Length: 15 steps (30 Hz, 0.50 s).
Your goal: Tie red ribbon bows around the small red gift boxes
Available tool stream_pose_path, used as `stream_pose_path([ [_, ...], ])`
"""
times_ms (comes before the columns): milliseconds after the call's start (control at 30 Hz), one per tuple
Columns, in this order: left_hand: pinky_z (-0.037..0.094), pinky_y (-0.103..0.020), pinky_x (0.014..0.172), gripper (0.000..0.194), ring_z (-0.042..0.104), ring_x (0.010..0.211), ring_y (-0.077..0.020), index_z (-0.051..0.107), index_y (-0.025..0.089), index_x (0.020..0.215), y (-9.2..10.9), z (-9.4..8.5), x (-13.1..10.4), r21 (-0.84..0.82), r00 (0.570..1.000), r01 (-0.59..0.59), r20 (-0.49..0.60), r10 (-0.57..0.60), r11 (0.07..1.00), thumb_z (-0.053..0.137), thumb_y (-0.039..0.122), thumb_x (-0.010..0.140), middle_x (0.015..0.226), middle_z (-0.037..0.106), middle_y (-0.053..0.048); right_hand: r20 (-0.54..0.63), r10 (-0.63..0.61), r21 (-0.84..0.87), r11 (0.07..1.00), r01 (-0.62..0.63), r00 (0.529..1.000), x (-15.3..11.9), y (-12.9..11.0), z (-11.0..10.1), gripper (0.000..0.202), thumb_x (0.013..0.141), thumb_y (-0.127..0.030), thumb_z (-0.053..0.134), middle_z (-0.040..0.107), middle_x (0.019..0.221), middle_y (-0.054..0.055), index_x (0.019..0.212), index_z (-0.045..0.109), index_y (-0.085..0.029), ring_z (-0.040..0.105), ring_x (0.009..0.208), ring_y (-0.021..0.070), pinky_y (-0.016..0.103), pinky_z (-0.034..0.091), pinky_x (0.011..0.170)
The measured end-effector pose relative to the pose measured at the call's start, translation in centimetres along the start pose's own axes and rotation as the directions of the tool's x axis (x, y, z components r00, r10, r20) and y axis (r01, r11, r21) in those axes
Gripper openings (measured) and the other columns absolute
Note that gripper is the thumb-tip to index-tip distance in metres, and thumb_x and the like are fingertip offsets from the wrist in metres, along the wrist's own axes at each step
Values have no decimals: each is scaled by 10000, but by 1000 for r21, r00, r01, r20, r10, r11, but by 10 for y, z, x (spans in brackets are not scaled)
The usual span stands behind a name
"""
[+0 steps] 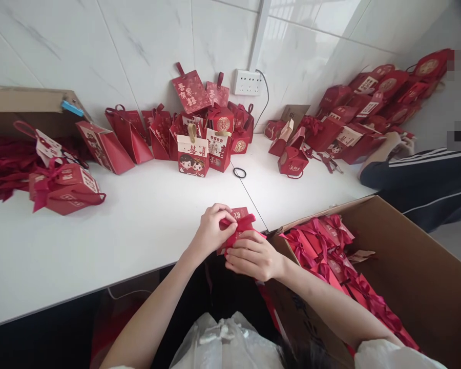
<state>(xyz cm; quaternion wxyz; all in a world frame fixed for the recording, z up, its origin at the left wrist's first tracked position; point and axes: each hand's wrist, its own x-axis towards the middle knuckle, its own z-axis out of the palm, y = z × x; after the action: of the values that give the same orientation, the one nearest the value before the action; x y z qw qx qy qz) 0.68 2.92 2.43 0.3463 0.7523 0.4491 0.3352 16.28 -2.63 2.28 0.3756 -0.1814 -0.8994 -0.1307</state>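
A small red box (238, 211) with printed characters is held between my hands at the front edge of the white table. Around it runs a bright red ribbon (246, 221). My left hand (216, 228) pinches the ribbon near the box's upper left, thumb against fingers. Wrapped over the lower right of the box and ribbon is my right hand (252, 255), its fingers curled and close together. The lower part of the box is hidden behind my hands.
An open cardboard box (403, 241) of ribboned red boxes stands at the right. Red gift boxes (193, 156) line the wall. Loose ribbons (7, 159) lie at the left. A person's arm (382, 151) reaches in at the right. A black ring (239, 172) lies mid-table.
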Motion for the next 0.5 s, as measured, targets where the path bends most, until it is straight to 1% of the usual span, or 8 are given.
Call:
stream_pose_path([
  [67,390,-376,962,78,515,1028,-203,630,216,720,0,-1,0,-28,1000,12,15,-12,1000,585,256,770,1011,573,-24,-1,43,30,999,-43,999,0,1,-9,100,869,-241,527,686,750,15,840,610,-193,622,764,151,321,483,752],
  [133,382,-391,973,82,505,1051,-213,636,220,748,-1,-1,-1,-55,999,17,37,-15,998,590,282,775,1035,570,-27,-30,272,37,962,-271,962,-1,5,-21,214,894,-303,447,635,668,20,765,583,-198,591,679,156,323,468,682],
  [167,377,-399,980,86,498,1065,-217,637,223,762,-2,-2,-1,-67,999,15,47,-12,998,592,294,779,1049,568,-28,-24,452,31,892,-451,892,-1,7,-27,263,903,-309,406,605,639,23,725,564,-197,565,639,156,316,451,641],
  [233,368,-406,992,90,494,1083,-218,637,225,784,-3,-2,-2,-94,998,9,58,-4,996,594,305,783,1068,563,-27,86,772,16,631,-775,630,-2,13,-36,333,914,-332,358,560,603,20,666,531,-193,514,580,150,292,409,572],
  [300,370,-402,995,92,503,1080,-212,635,224,796,-3,-3,-3,-124,998,9,64,-1,992,592,305,788,1073,560,-26,293,887,19,366,-930,356,-4,16,-40,398,914,-408,339,538,591,10,627,507,-189,484,560,140,270,377,542],
  [333,374,-398,994,94,509,1075,-209,635,223,799,-4,-3,-3,-136,998,10,64,-1,991,590,305,790,1071,560,-26,383,884,42,273,-961,268,-4,17,-41,419,902,-452,348,515,572,-1,609,491,-189,463,544,132,259,360,526],
  [400,385,-394,986,100,514,1067,-209,636,222,798,-4,-3,-3,-149,998,10,62,-1,989,585,307,790,1062,558,-29,486,857,100,142,-985,173,-6,15,-39,428,863,-514,401,462,542,-23,589,460,-189,417,519,113,243,327,504],
  [500,389,-397,982,97,510,1066,-214,634,222,790,-4,-3,-3,-148,998,4,58,5,989,586,307,784,1050,554,-32,466,875,185,46,-982,129,-7,14,-33,391,798,-547,498,469,573,-33,648,480,-187,410,524,102,235,330,508],
])
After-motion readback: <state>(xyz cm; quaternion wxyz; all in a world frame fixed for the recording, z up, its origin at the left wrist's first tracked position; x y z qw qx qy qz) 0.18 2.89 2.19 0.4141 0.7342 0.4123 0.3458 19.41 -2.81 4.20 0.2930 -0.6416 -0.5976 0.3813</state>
